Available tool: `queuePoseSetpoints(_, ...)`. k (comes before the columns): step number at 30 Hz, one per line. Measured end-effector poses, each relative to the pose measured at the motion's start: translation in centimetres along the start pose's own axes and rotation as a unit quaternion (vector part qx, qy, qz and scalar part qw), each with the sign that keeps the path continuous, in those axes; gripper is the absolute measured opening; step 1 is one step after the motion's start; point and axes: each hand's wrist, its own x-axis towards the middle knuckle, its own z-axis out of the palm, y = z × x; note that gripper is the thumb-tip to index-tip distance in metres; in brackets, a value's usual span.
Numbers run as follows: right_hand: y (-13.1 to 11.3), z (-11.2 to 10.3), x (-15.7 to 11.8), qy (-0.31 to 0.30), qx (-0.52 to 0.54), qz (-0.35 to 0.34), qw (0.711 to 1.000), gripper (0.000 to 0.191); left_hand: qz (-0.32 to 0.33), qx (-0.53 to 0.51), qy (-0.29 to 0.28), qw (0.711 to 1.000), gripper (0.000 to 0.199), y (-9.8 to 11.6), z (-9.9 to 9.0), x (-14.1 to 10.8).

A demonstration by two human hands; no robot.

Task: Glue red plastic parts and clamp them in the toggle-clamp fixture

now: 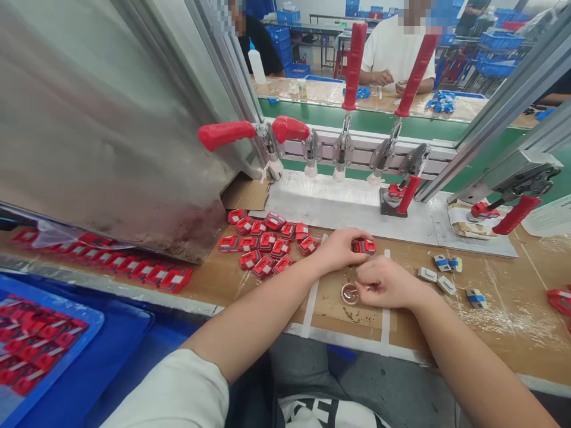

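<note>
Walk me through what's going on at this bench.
A person is working bare-handed at a bench. The left hand holds a red piece; the right hand is curled beside a small round dish, though whether it pinches anything is hidden. More red pieces lie loosely gathered to the left, and a few small white pieces lie to the right. Red-handled clamps stand in a row behind.

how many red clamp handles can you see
6: leftmost handle and its neighbour, both sideways; third handle and fourth handle, both raised; fifth handle, lowered; sixth handle, lowered at far right. None looks hidden.
</note>
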Motion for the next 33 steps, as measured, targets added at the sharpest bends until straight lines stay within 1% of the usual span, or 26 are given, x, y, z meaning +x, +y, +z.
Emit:
queuePoseSetpoints(5, -0.1, 0.2, 0.0, 0.003, -0.002, -0.006, 1.000, 0.035, 0.003, 0.009, -0.004, 1.000, 0.035, 0.3, -0.1, -0.1)
queuePoseSetpoints(7, -0.2, -0.3, -0.2, 0.025, 0.023, -0.008, 0.999, 0.038, 0.007, 0.010, 0.000, 1.000, 0.035, 0.3, -0.1, -0.1)
queuePoseSetpoints(8, -0.2, -0.7, -0.3, 0.049, 0.039, -0.004, 0.998, 0.039, 0.008, 0.008, 0.002, 1.000, 0.036, 0.2, -0.1, -0.1)
queuePoseSetpoints(9, 0.0, -1.1, -0.4, 0.090, 0.054, 0.009, 0.994, 0.041, 0.008, 0.003, 0.001, 1.000, 0.036, 0.2, -0.1, -0.1)
queuePoseSetpoints(10, 0.3, -1.5, -0.5, 0.144, 0.063, 0.032, 0.987, 0.042, 0.005, -0.006, -0.001, 1.000, 0.037, 0.2, -0.1, -0.1)
queuePoseSetpoints(12, 1.0, -2.3, -0.7, 0.263, 0.064, 0.098, 0.958, 0.043, -0.009, -0.025, -0.012, 1.000, 0.038, 0.1, -0.1, -0.2)
queuePoseSetpoints(13, 1.4, -2.5, -0.7, 0.311, 0.059, 0.132, 0.939, 0.043, -0.017, -0.032, -0.017, 0.999, 0.038, 0.1, -0.1, -0.2)
queuePoseSetpoints(14, 1.8, -2.7, -0.7, 0.344, 0.053, 0.161, 0.923, 0.043, -0.023, -0.036, -0.021, 0.999, 0.039, 0.2, -0.1, -0.3)
queuePoseSetpoints(15, 2.2, -2.8, -0.7, 0.361, 0.048, 0.183, 0.913, 0.043, -0.027, -0.039, -0.021, 0.999, 0.039, 0.2, -0.1, -0.3)
queuePoseSetpoints(18, 2.9, -2.8, -0.4, 0.357, 0.040, 0.214, 0.908, 0.041, -0.029, -0.051, -0.020, 0.998, 0.039, 0.4, -0.2, -0.4)
queuePoseSetpoints(22, 3.0, -2.7, -0.1, 0.347, 0.035, 0.238, 0.907, 0.040, -0.031, -0.049, -0.024, 0.998, 0.039, 0.6, -0.2, -0.3)
queuePoseSetpoints(29, 2.9, -2.7, 0.0, 0.339, 0.050, 0.242, 0.908, 0.040, -0.028, -0.042, -0.019, 0.999, 0.040, 0.7, -0.3, -0.3)
queuePoseSetpoints(33, 2.9, -2.7, 0.1, 0.344, 0.039, 0.254, 0.903, 0.039, -0.030, -0.039, -0.017, 0.999, 0.039, 0.5, -0.2, -0.3)
